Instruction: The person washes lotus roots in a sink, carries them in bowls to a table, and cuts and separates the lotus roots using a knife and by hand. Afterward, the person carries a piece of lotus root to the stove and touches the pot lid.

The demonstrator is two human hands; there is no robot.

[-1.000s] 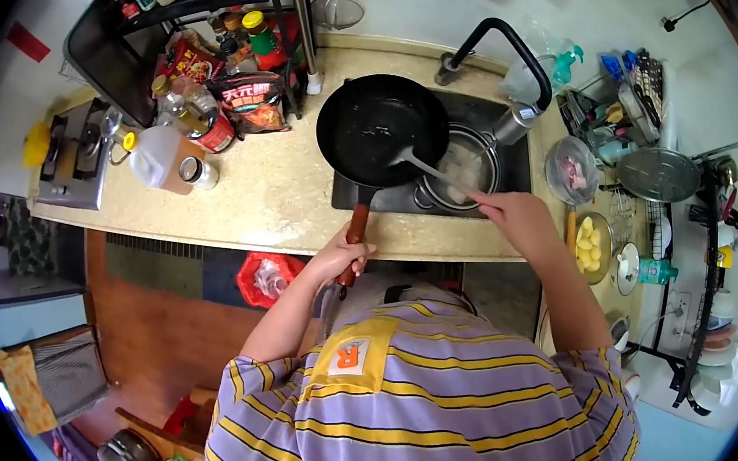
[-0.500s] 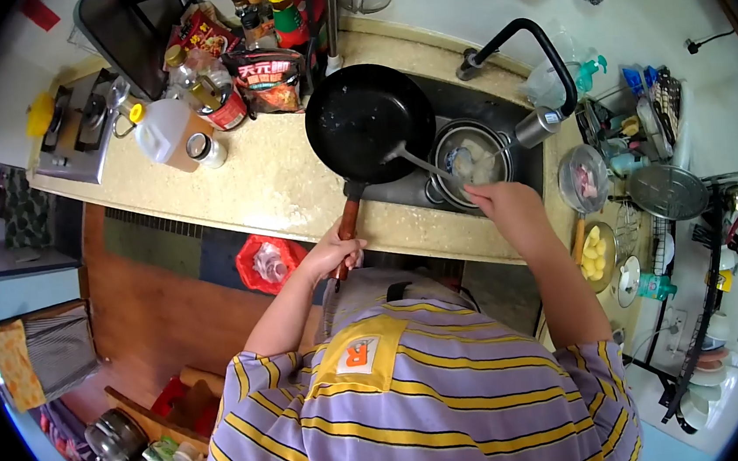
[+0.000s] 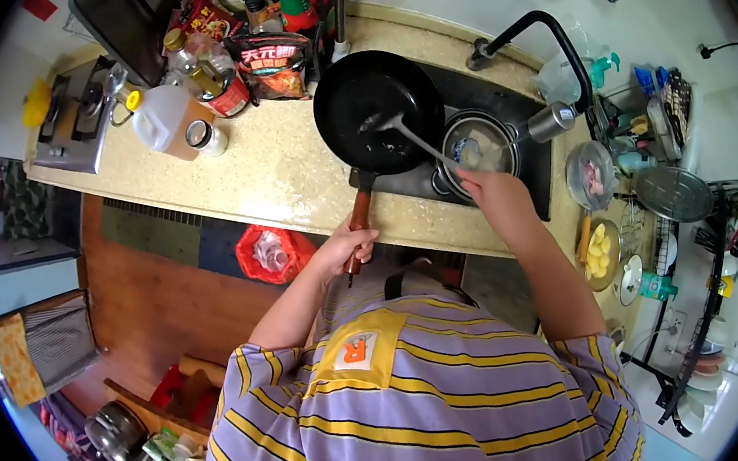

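A black wok (image 3: 376,111) is tilted over the left part of the sink (image 3: 542,176). Its wooden handle (image 3: 360,214) is wrapped by the fingers of my left hand (image 3: 349,248), near the counter's front edge. My right hand (image 3: 499,197) is closed on the end of a grey spatula (image 3: 418,140), whose head lies inside the wok. Below the spatula's shaft, a metal pot (image 3: 516,152) in the sink holds water and pale pieces. What few white bits lie in the wok are too small to tell.
The black faucet (image 3: 582,62) arches over the sink's right side. On the counter (image 3: 267,169) at left stand an oil jug (image 3: 162,121), a small jar (image 3: 205,138) and a food packet (image 3: 271,66). At right are a bowl of meat (image 3: 591,176) and peeled potatoes (image 3: 599,250).
The wok first shifts left and back from the pot, then tilts with my left hand on its handle. The spatula's head has moved further into the wok. The whole view has shifted slightly.
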